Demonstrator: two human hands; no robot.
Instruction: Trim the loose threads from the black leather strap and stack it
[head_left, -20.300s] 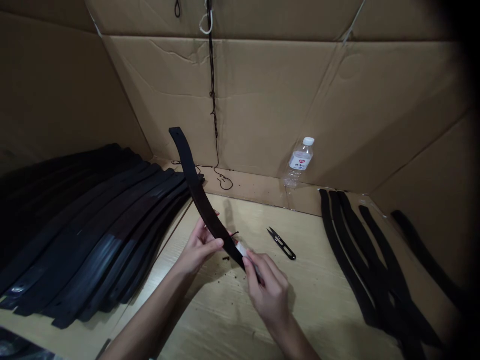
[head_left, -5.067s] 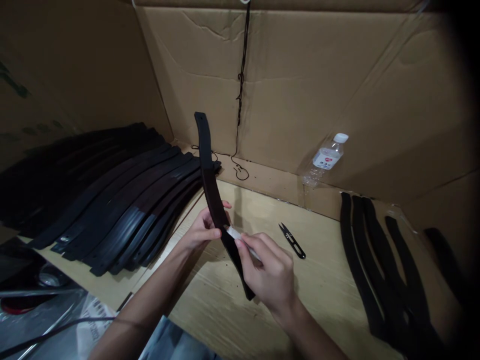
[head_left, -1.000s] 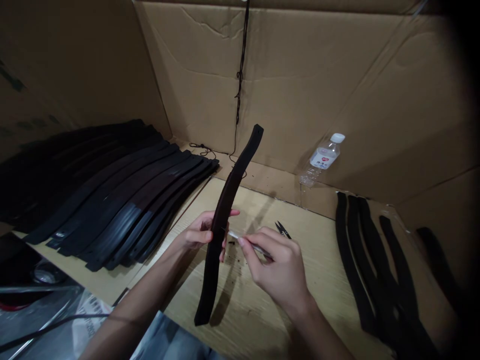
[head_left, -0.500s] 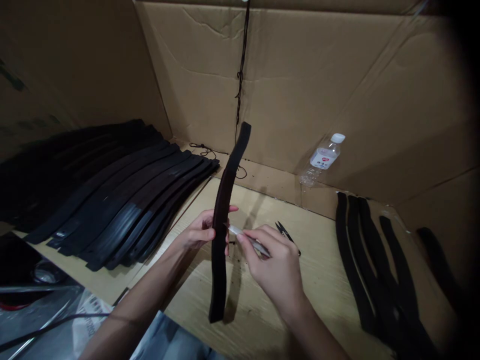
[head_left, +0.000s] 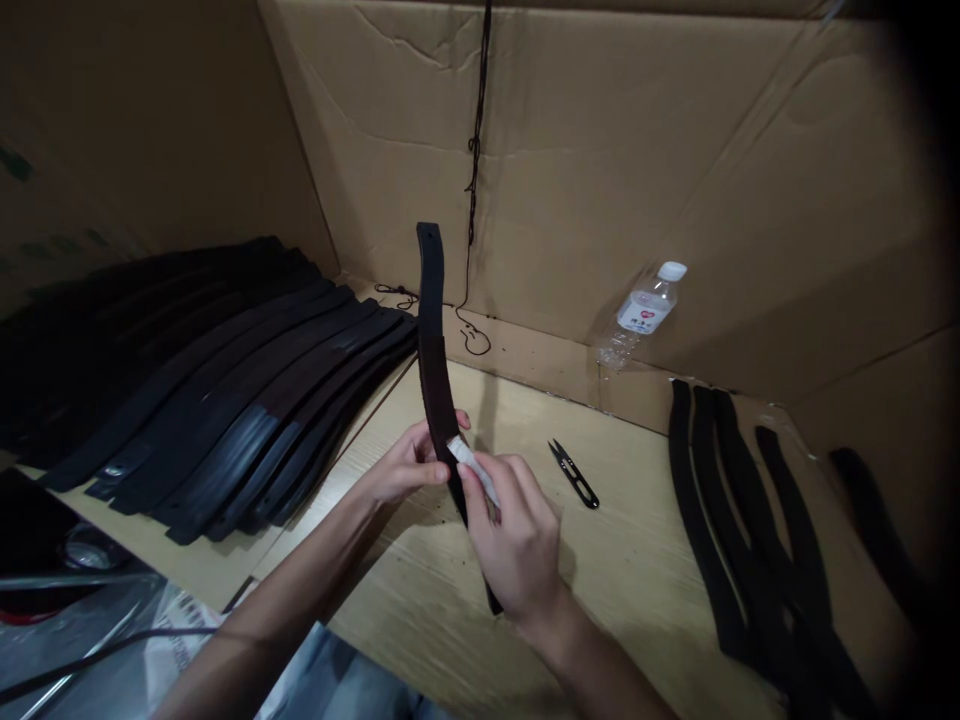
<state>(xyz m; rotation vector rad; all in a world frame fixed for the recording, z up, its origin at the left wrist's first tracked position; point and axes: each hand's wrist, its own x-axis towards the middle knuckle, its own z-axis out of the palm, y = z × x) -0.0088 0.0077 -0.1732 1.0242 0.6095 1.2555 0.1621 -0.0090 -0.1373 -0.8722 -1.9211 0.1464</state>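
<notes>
A long, curved black strap [head_left: 435, 375] stands nearly upright above the table. It has a dark brown middle section and a small hole near its top end. My left hand [head_left: 409, 465] is closed around its middle, thumb in front and fingers behind. Pinched in my right hand [head_left: 517, 535] is a slim white pen-shaped tool [head_left: 471, 465], its end against the strap's edge beside my left thumb. The tool's tip is too small to make out. My right hand covers part of the strap's lower half.
Black thread snips [head_left: 574, 475] lie on the wooden table [head_left: 615, 600], right of my hands. Many similar straps [head_left: 247, 390] are piled at left; several more black strips [head_left: 705, 520] lie at right. A clear bottle [head_left: 645, 312] leans against the cardboard wall [head_left: 600, 150], where a dark cord [head_left: 474, 150] hangs.
The strap has turned, its top swinging left and its bottom end right, with its holed face now showing. My right hand and the white tool have shifted slightly left and down, uncovering the snips.
</notes>
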